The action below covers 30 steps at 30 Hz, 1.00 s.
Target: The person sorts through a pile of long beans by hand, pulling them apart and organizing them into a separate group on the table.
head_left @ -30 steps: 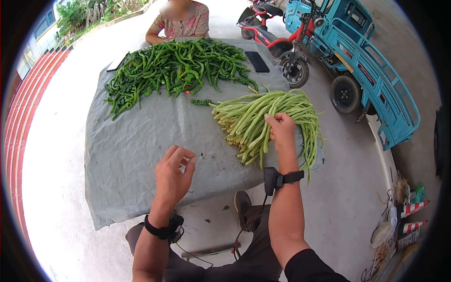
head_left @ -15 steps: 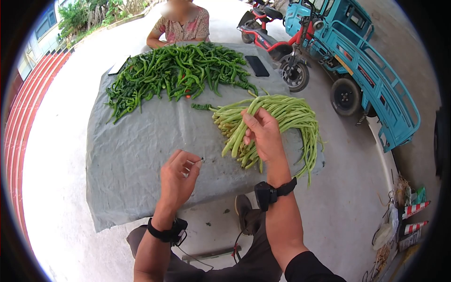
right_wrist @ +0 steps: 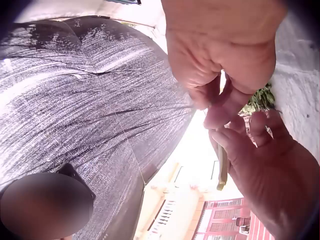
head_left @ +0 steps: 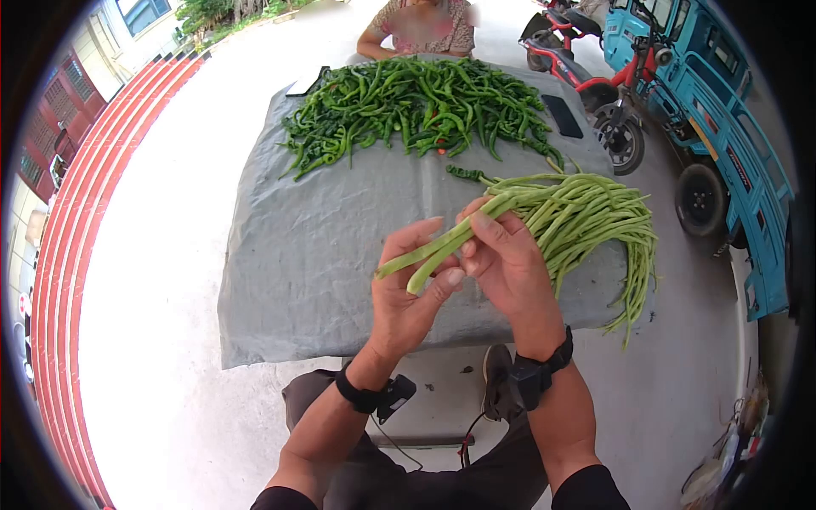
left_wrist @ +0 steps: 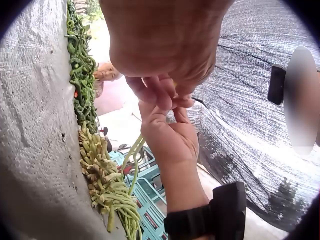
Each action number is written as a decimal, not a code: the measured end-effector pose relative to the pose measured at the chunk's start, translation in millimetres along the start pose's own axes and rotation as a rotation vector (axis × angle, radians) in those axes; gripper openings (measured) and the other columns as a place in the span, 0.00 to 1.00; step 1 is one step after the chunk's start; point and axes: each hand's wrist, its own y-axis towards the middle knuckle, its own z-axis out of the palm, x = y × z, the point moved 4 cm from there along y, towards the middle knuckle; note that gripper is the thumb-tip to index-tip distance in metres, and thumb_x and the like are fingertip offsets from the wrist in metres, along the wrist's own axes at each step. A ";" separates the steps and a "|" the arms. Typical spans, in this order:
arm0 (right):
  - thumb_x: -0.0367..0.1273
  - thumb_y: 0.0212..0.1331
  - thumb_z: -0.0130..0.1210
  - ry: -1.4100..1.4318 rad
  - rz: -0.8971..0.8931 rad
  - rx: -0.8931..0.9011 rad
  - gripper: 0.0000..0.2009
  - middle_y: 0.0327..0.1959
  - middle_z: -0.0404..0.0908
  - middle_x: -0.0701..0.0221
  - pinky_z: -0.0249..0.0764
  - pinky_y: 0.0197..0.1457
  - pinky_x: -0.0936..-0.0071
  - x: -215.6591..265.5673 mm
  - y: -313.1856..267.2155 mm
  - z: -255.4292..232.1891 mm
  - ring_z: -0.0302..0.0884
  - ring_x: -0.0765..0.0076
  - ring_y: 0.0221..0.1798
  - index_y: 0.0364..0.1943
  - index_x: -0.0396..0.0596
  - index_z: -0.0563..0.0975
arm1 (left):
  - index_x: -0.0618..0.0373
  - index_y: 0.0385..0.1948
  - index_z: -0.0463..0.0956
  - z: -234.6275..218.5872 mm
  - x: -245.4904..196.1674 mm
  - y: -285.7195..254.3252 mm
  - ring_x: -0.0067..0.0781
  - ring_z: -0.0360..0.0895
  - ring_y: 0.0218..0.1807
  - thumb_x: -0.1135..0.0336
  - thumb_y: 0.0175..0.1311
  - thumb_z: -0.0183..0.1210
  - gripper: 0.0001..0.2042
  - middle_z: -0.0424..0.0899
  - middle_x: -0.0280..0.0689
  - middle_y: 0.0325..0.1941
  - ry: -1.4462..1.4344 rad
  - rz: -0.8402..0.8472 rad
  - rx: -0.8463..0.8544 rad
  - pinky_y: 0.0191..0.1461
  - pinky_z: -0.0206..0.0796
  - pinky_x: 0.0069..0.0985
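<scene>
Over the grey sheet, my right hand (head_left: pixel 512 270) grips a few long green beans (head_left: pixel 450 242) between thumb and fingers, their thicker ends pointing left. My left hand (head_left: pixel 406 297) is curled round those ends, its fingers behind them and its thumb close to the right fingertips. A large heap of long beans (head_left: pixel 586 208) lies beside the right hand on the sheet. Both hands meet in the left wrist view, where the beans between them are mostly hidden. From the right wrist, one bean end (right_wrist: pixel 222 172) shows below the left thumb.
Green peppers (head_left: pixel 408 106) lie across the far side of the grey sheet (head_left: pixel 297 255), with a dark phone (head_left: pixel 562 116) at their right and a pale flat object (head_left: pixel 308 81) at their left. A person (head_left: pixel 421 30) sits opposite; a blue cargo tricycle (head_left: pixel 722 144) stands right.
The right hand has lifted a few beans off the heap and brought them left. My left hand has come up to meet them. The head view has shifted, moving the table rightward in it.
</scene>
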 end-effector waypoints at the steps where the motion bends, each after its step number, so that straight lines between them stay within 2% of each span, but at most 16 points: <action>1: 0.33 0.76 0.60 0.023 0.011 -0.009 0.08 0.34 0.83 0.70 0.79 0.34 0.76 -6.8 1.4 2.3 0.81 0.75 0.32 0.50 0.44 0.80 | 0.63 0.65 0.68 -0.4 -2.0 2.2 0.26 0.85 0.46 0.76 0.72 0.65 0.23 0.85 0.39 0.49 -0.073 -0.019 -0.003 0.49 0.81 0.25; 4: 0.34 0.76 0.61 0.009 0.025 -0.075 0.08 0.33 0.83 0.71 0.77 0.32 0.77 -15.4 1.2 9.8 0.79 0.78 0.31 0.50 0.45 0.81 | 0.64 0.63 0.71 -6.2 -5.1 6.5 0.26 0.84 0.44 0.74 0.74 0.65 0.19 0.85 0.40 0.49 -0.201 0.007 0.000 0.48 0.81 0.25; 10: 0.37 0.74 0.63 0.000 0.105 -0.057 0.10 0.33 0.83 0.73 0.75 0.28 0.78 -25.2 1.5 22.4 0.80 0.79 0.30 0.49 0.46 0.81 | 0.64 0.57 0.75 -16.5 -16.9 10.4 0.24 0.81 0.38 0.67 0.79 0.60 0.13 0.85 0.38 0.45 -0.274 0.026 -0.045 0.44 0.76 0.24; 13: 0.39 0.74 0.65 -0.270 0.221 -0.064 0.11 0.33 0.83 0.73 0.73 0.27 0.79 -17.4 -5.9 43.6 0.79 0.81 0.28 0.46 0.46 0.82 | 0.63 0.55 0.76 -30.8 -19.4 9.9 0.22 0.79 0.36 0.64 0.81 0.57 0.12 0.84 0.38 0.44 -0.188 0.019 -0.115 0.43 0.73 0.23; 16: 0.39 0.73 0.65 -0.711 0.390 0.107 0.11 0.32 0.83 0.73 0.71 0.26 0.79 -8.9 -14.5 54.0 0.77 0.82 0.25 0.44 0.44 0.83 | 0.63 0.53 0.78 -48.7 -20.6 10.5 0.22 0.78 0.35 0.62 0.83 0.56 0.12 0.83 0.36 0.42 -0.108 -0.003 -0.175 0.42 0.72 0.23; 19: 0.34 0.70 0.66 -1.006 0.380 0.103 0.09 0.30 0.83 0.73 0.70 0.28 0.79 8.2 -22.3 71.0 0.75 0.82 0.25 0.41 0.42 0.82 | 0.64 0.50 0.79 -53.2 -24.2 10.6 0.22 0.78 0.34 0.61 0.83 0.55 0.13 0.83 0.35 0.41 -0.063 0.002 -0.192 0.42 0.72 0.23; 22: 0.28 0.64 0.69 -1.165 -0.040 0.066 0.08 0.31 0.82 0.73 0.70 0.29 0.78 21.0 -22.6 78.4 0.74 0.81 0.25 0.40 0.42 0.80 | 0.65 0.48 0.79 -52.8 -24.0 9.2 0.23 0.78 0.34 0.59 0.83 0.55 0.15 0.83 0.36 0.42 -0.030 0.001 -0.158 0.42 0.72 0.23; 25: 0.23 0.57 0.71 -1.247 -0.244 0.052 0.10 0.33 0.79 0.72 0.69 0.30 0.77 23.9 -19.5 79.1 0.74 0.80 0.25 0.40 0.43 0.80 | 0.65 0.47 0.80 -47.4 -22.8 7.9 0.23 0.79 0.33 0.58 0.83 0.55 0.16 0.84 0.38 0.43 -0.032 -0.031 -0.120 0.41 0.72 0.23; 30: 0.20 0.53 0.70 -1.458 -0.332 0.093 0.13 0.38 0.76 0.67 0.73 0.31 0.68 22.5 -18.5 83.6 0.78 0.67 0.29 0.40 0.44 0.78 | 0.66 0.46 0.80 -45.1 -18.5 8.3 0.23 0.79 0.32 0.59 0.83 0.55 0.16 0.84 0.38 0.43 -0.035 -0.050 -0.088 0.39 0.73 0.23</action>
